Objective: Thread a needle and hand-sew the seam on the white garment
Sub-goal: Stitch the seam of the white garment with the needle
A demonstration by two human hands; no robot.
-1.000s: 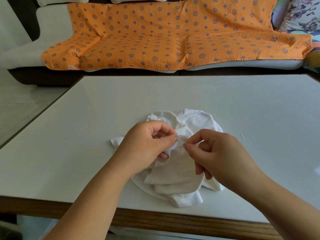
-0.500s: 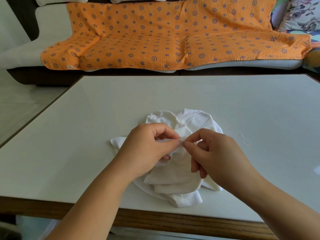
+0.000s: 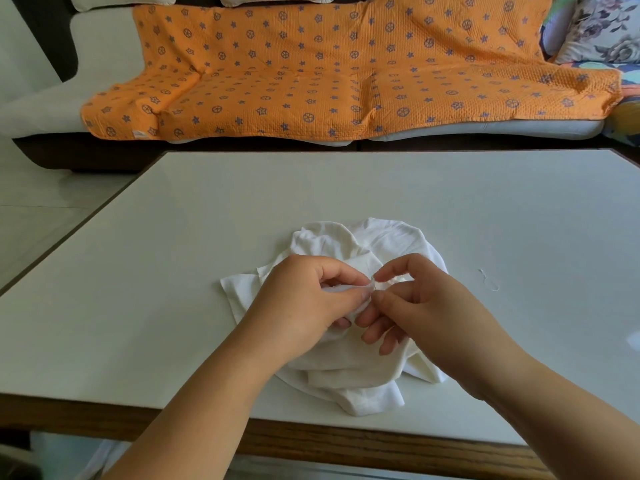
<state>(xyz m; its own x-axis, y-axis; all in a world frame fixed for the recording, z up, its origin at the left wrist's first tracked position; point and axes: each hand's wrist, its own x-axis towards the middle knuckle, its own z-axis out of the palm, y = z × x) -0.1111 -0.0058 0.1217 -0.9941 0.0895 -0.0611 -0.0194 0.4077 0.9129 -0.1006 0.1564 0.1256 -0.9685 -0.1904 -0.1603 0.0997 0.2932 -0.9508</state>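
White table (image 3: 173,271), sofa (image 3: 104,46), orange blanket (image 3: 311,71)

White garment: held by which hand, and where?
Left hand pinches a raised fold of the white garment. Right hand pinches beside it; on what, cannot tell.

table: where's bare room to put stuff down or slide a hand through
Bare: the patch between the white garment and the left edge of the table; the far strip toward the sofa; the right side beyond the loose thread scrap. Crowded: near centre, where the left hand pinches the garment and the right hand pinches what looks like a needle.
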